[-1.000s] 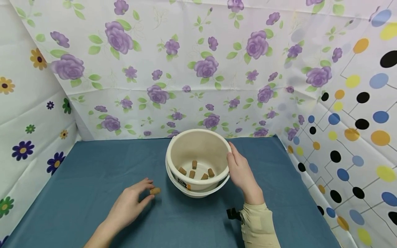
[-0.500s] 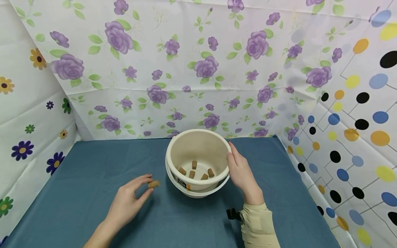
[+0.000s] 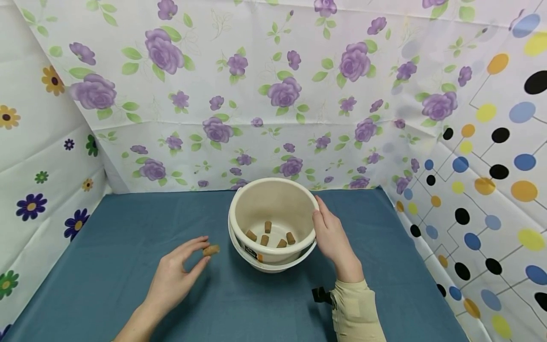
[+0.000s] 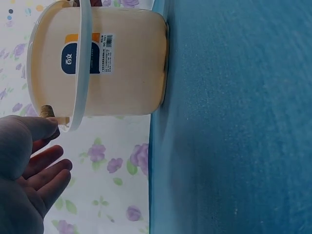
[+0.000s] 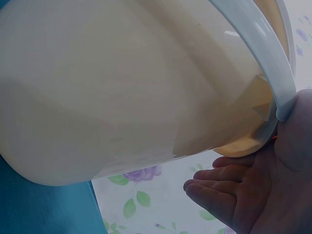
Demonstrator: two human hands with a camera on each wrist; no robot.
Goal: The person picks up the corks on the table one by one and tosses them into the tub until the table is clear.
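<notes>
A cream plastic bucket (image 3: 275, 198) stands on the cloth with its mouth tipped toward the head camera. Several brown corks (image 3: 265, 241) lie scattered on its bottom. My right hand (image 3: 335, 242) grips the rim on the right side; in the right wrist view its fingers (image 5: 214, 187) reach beneath the rim by the handle's end. Left of the bucket, my left hand (image 3: 174, 276) pinches one cork (image 3: 211, 250) between thumb and fingertips, raised off the cloth. In the left wrist view that cork (image 4: 48, 112) overlaps the rim, and the other fingers are loosely spread.
The bucket's white handle (image 4: 84, 63) hangs down around its front, below a blue and orange label (image 4: 80, 58). Blue cloth (image 3: 141, 237) covers the table. Flowered sheeting (image 3: 213, 95) rises behind and left, dotted sheeting (image 3: 478, 190) on the right. A black strap (image 3: 321, 295) sticks out beside the right sleeve.
My left hand has lifted slightly, carrying the cork a little up and to the left in the head view. The right hand and the bucket have stayed put.
</notes>
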